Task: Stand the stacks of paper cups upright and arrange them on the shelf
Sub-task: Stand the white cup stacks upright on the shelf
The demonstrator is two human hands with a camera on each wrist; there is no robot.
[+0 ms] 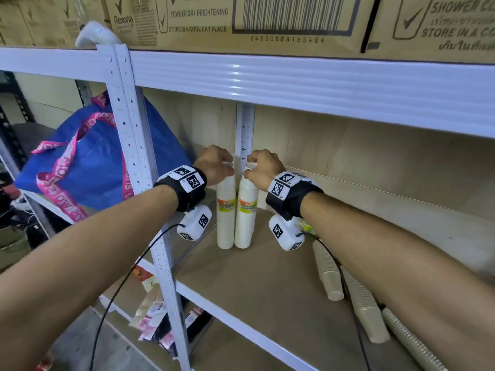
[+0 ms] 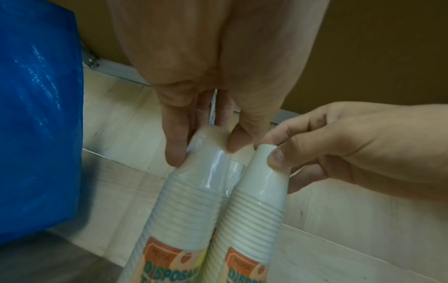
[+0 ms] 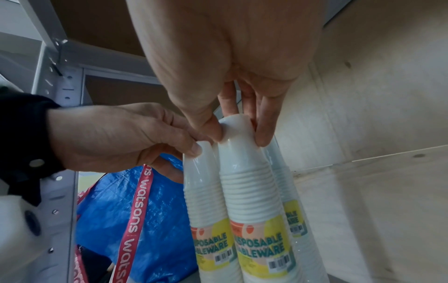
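Two white cup stacks stood upright side by side, touching, on the shelf board [image 1: 267,285], at about 11 o'clock of the board near its back-left corner. Left hand [image 1: 214,164] pinched the top of the left stack [image 1: 225,218], thumb and fingertips curled round the uppermost cup. Right hand [image 1: 263,167] pinched the top of the right stack [image 1: 246,218] the same way. Both stacks were film-wrapped and carried orange-and-yellow labels. The right wrist view showed a third white stack [image 3: 288,191] upright just behind the right one.

At 4 o'clock of the board, three tan cup stacks [image 1: 328,271] lay on their sides, partly under the right forearm.

Blue bag [image 1: 99,167] with pink straps hung at 9 o'clock, beyond the shelf upright [image 1: 139,170]. Cardboard cartons [image 1: 241,20] sat on the shelf above.
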